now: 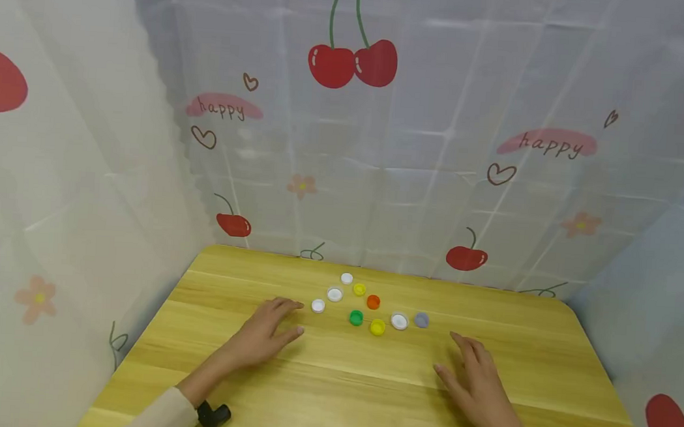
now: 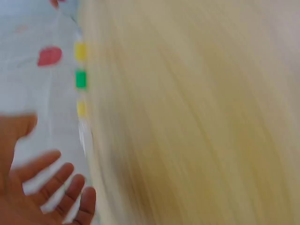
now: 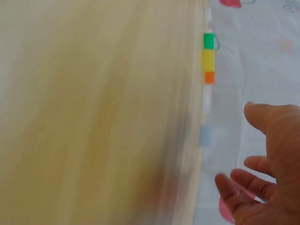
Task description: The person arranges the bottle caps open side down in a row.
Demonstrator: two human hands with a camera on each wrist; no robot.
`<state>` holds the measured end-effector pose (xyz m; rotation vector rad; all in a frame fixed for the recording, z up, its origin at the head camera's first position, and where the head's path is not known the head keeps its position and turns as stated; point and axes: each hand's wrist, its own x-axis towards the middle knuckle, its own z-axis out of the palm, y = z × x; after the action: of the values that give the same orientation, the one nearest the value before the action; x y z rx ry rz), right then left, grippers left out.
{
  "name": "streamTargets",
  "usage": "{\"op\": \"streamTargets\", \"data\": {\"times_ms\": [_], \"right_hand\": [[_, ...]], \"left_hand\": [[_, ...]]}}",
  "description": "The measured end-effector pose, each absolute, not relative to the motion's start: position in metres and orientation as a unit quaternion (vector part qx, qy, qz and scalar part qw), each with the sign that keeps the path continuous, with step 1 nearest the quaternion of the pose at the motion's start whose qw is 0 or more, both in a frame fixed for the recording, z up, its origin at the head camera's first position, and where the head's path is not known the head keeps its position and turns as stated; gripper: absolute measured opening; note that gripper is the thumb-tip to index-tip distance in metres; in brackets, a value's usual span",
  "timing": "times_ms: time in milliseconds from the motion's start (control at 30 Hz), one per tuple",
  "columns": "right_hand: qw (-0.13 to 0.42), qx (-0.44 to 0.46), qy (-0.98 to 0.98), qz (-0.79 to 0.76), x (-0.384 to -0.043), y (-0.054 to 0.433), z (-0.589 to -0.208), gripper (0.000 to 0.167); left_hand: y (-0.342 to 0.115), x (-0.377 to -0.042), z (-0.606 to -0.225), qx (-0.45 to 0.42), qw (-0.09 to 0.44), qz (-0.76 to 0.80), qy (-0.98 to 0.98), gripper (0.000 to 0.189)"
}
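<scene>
Several small round bottle caps lie scattered on the wooden table in the head view. The left hand (image 1: 263, 331), fingers spread, is nearest a white cap (image 1: 318, 306). Behind that lie a larger white cap (image 1: 334, 295), a small white cap (image 1: 346, 278) and a yellow cap (image 1: 359, 290). Toward the middle are an orange cap (image 1: 374, 302), a green cap (image 1: 356, 317) and another yellow cap (image 1: 377, 327). The right hand (image 1: 477, 386), relaxed and holding nothing, is nearest a pale purple cap (image 1: 422, 320), beside a wide white cap (image 1: 399, 321). Both wrist views show spread fingers with nothing between them.
The wooden table (image 1: 331, 396) has rounded far corners. A pale curtain (image 1: 382, 137) printed with cherries and hearts hangs behind it and along both sides. A black strap piece (image 1: 214, 416) sits at the left wrist, by a light sleeve (image 1: 165, 415).
</scene>
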<state>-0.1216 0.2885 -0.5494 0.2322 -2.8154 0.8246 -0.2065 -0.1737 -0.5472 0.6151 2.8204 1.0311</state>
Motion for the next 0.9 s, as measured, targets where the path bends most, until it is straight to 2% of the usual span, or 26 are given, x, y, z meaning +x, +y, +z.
{"op": "streamTargets", "data": {"times_ms": [100,167,300,467,667,900], "right_hand": [[0.084,0.066,-0.935,0.339,-0.131,0.276,-0.545,0.056],[0.064,0.055,-0.914,0.397,-0.138,0.266,-0.543,0.049],[0.016,0.041,-0.868,0.495,-0.152,0.246,-0.544,0.042],[-0.020,0.032,-0.857,0.514,-0.169,0.225,-0.554,0.037],[-0.023,0.006,-0.870,0.493,-0.184,0.210,-0.561,0.028],[-0.009,0.031,-0.884,0.467,-0.200,0.198,-0.559,0.026]], "left_hand": [[-0.155,-0.211,-0.542,0.163,0.070,0.453,0.874,0.040],[-0.141,-0.215,-0.542,0.154,0.090,0.503,0.846,0.033],[-0.114,-0.220,-0.545,0.176,0.129,0.543,0.811,0.028],[-0.083,-0.222,-0.555,0.198,0.166,0.547,0.796,0.028],[-0.056,-0.226,-0.559,0.206,0.163,0.536,0.802,0.033],[-0.043,-0.236,-0.559,0.213,0.133,0.511,0.822,0.037]]}}
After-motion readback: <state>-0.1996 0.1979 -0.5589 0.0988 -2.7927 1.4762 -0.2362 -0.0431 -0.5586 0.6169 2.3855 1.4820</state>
